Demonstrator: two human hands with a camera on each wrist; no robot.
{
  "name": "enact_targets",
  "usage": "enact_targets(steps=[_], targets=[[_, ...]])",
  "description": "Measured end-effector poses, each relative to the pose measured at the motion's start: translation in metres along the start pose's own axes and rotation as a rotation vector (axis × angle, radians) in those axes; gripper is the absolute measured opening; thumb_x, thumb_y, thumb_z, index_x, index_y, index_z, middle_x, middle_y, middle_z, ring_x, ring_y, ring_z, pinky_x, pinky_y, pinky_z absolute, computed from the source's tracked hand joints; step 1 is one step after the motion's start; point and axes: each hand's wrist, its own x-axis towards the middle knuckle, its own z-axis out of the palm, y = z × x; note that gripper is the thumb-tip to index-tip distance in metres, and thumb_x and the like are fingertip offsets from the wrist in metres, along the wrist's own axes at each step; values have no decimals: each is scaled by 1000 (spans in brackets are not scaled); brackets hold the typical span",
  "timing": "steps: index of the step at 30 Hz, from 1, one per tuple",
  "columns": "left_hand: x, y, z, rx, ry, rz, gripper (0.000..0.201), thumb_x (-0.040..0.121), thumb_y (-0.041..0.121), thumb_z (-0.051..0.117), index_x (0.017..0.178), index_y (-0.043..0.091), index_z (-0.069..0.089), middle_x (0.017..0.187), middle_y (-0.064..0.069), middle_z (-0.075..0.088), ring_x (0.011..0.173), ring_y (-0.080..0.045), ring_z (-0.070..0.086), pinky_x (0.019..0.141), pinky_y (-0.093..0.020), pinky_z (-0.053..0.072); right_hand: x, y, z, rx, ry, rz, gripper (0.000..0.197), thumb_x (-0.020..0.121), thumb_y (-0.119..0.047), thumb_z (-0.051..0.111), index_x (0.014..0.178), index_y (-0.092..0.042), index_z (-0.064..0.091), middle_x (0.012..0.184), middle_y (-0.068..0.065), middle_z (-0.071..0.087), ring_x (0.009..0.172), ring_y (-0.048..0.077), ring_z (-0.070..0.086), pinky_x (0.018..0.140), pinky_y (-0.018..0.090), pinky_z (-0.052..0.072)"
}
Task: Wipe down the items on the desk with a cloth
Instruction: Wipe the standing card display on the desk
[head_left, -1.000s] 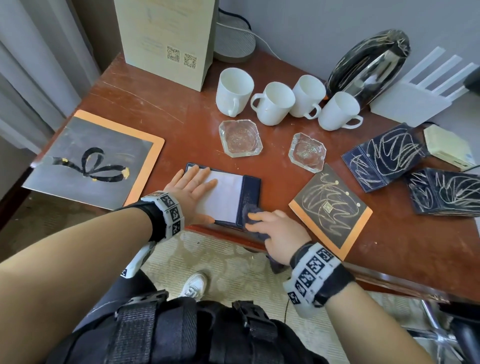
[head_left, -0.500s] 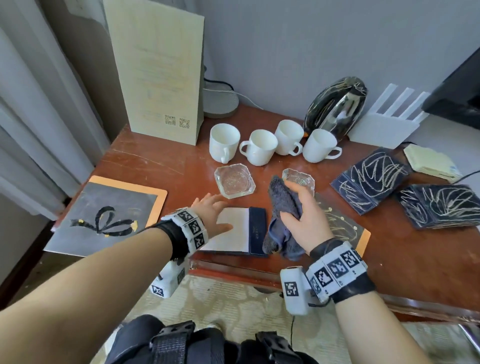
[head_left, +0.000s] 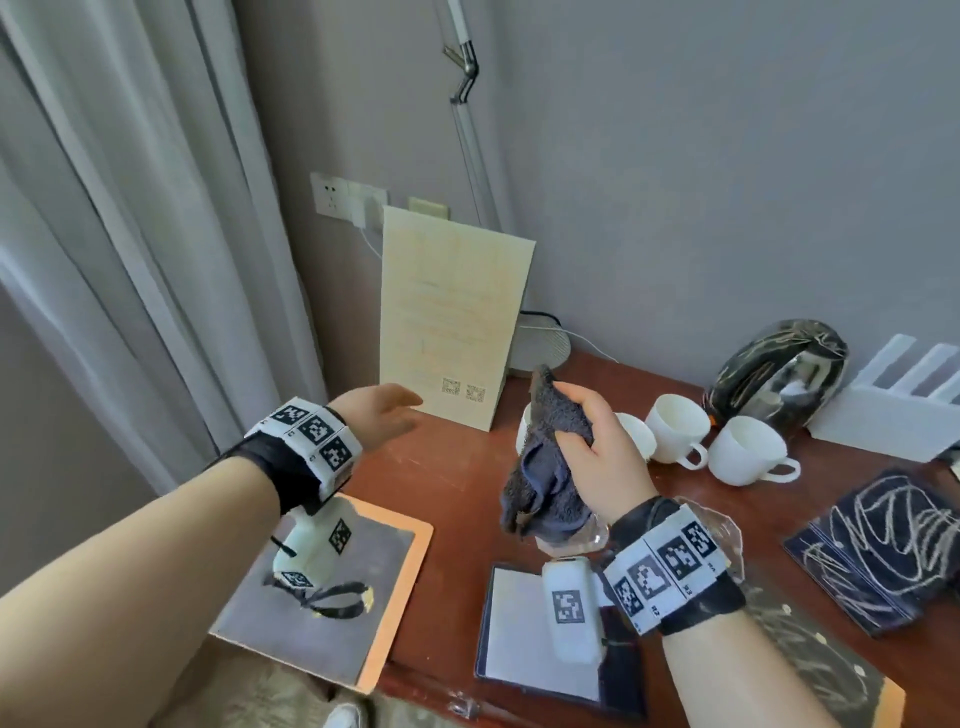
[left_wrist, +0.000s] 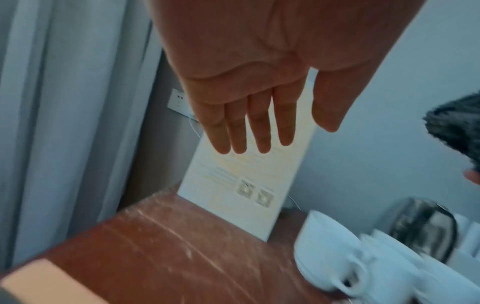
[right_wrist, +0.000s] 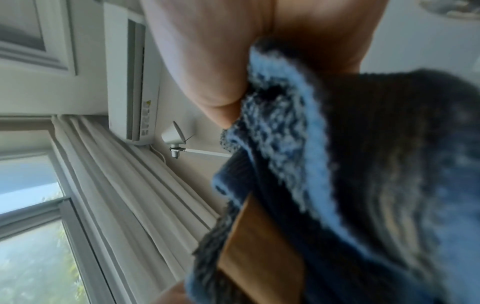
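Observation:
My right hand (head_left: 587, 441) grips a dark blue-grey cloth (head_left: 545, 467) in the air above the desk, in front of the white mugs (head_left: 675, 426). The right wrist view fills with that cloth (right_wrist: 363, 164) bunched under the thumb. My left hand (head_left: 384, 415) is raised with fingers (left_wrist: 259, 127) straight and together, just short of the upright cream card (head_left: 447, 322) with two QR codes; it holds nothing. A notepad in a dark folder (head_left: 524, 634) lies at the desk's front edge, partly behind my right wrist.
A grey board with an orange border (head_left: 395, 571) overhangs the desk's left front corner. A dark kettle (head_left: 779, 374), a white rack (head_left: 893, 415) and dark patterned booklets (head_left: 883, 545) fill the right side. Curtains (head_left: 130, 234) hang at the left, with a wall socket (head_left: 332, 195) behind the card.
Both hands have lifted off the notepad and risen. The left went forward and left toward the cream card. The right carried the cloth up and back toward the mugs. The head view tilted up.

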Motion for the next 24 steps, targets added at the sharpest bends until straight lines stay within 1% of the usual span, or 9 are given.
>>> enact_targets(steps=[2, 4, 6, 8, 12, 16, 18, 20, 24], targets=[[15, -16, -23, -55, 63, -20, 45, 94, 29, 51, 136, 16, 43, 139, -1, 48, 126, -17, 46, 104, -27, 34, 19, -13, 11, -58, -17, -27, 45, 91, 1, 43, 129, -24, 44, 132, -5, 45, 119, 5, 41, 101, 17, 32], [32, -27, -44, -135, 154, -34, 47, 93, 28, 54, 137, 15, 42, 139, -1, 48, 126, -17, 47, 103, -29, 35, 38, -26, 22, -140, -24, -66, 48, 90, 2, 44, 130, -23, 43, 132, -6, 40, 118, 1, 36, 98, 10, 25], [53, -37, -66, -221, 235, -24, 49, 92, 26, 56, 137, 14, 41, 139, -2, 47, 126, -18, 47, 103, -31, 37, 60, -40, 33, -228, -7, -99, 48, 88, 1, 47, 132, -20, 44, 137, -4, 37, 123, 3, 34, 98, 10, 22], [73, -41, -79, -272, 263, -4, 52, 92, 23, 56, 139, 10, 38, 142, -5, 44, 128, -20, 44, 103, -31, 36, 74, -51, 39, -303, 16, -109, 47, 87, 0, 50, 130, -20, 47, 138, -4, 35, 125, 6, 34, 95, 11, 23], [118, -47, -96, -338, 228, 61, 57, 90, 24, 58, 140, 8, 35, 143, -8, 42, 130, -22, 42, 104, -32, 34, 103, -69, 53, -367, 88, -94, 43, 85, -3, 54, 123, -23, 53, 128, -7, 36, 113, 4, 39, 90, 13, 28], [146, -47, -90, -392, 177, 85, 51, 91, 22, 56, 136, 9, 38, 135, -9, 50, 122, -25, 50, 99, -33, 39, 123, -76, 71, -386, 127, -75, 40, 83, -13, 67, 120, -20, 57, 115, -9, 36, 104, 1, 39, 91, 12, 30], [151, -49, -86, -386, 174, 99, 39, 94, 21, 51, 131, 9, 43, 127, -10, 56, 114, -27, 54, 93, -33, 41, 130, -78, 79, -395, 128, -69, 39, 83, -17, 69, 120, -18, 58, 114, -8, 37, 106, 5, 42, 91, 12, 30], [152, -52, -80, -386, 138, 139, 28, 97, 20, 46, 122, 9, 52, 116, -10, 61, 106, -28, 57, 87, -31, 43, 136, -82, 84, -408, 149, -97, 36, 84, -13, 66, 119, -19, 59, 114, -9, 39, 111, 10, 46, 93, 17, 34], [152, -57, -67, -398, 63, 262, 19, 97, 21, 44, 105, 10, 58, 104, -8, 64, 98, -26, 59, 87, -33, 45, 149, -92, 91, -462, 200, -211, 40, 82, -5, 63, 119, -19, 61, 118, -7, 47, 108, 8, 47, 90, 24, 40]])
